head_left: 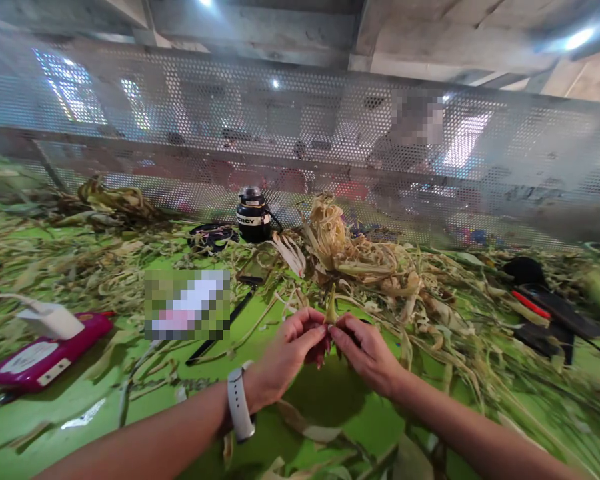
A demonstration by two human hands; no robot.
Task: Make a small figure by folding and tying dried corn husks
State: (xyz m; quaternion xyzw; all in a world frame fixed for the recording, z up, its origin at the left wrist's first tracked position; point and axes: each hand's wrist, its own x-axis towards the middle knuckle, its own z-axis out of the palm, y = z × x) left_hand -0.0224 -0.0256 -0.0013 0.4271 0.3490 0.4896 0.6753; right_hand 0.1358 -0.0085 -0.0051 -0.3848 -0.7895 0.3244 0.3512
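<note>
Close together over the green table (325, 413), my left hand (293, 347) and my right hand (367, 350) pinch a small husk piece (331, 308) between them. Its pale green pointed tip rises above the fingertips, and dark reddish-purple bits show below. My fingers hide its middle, so how it is put together I cannot make out. A watch with a pale strap (240, 403) is on my left wrist. Just beyond my hands lies a heap of dry corn husks (380, 267), with a bundle of frayed pale strips (326, 223) on top.
Loose husks cover much of the table. A black jar-like bottle (254, 220) stands at the back before a perforated metal screen (280, 133). On the left lie a magenta power strip (87, 330) and white plug (55, 320). A red-handled tool (530, 303) lies right. Someone is visible behind the screen.
</note>
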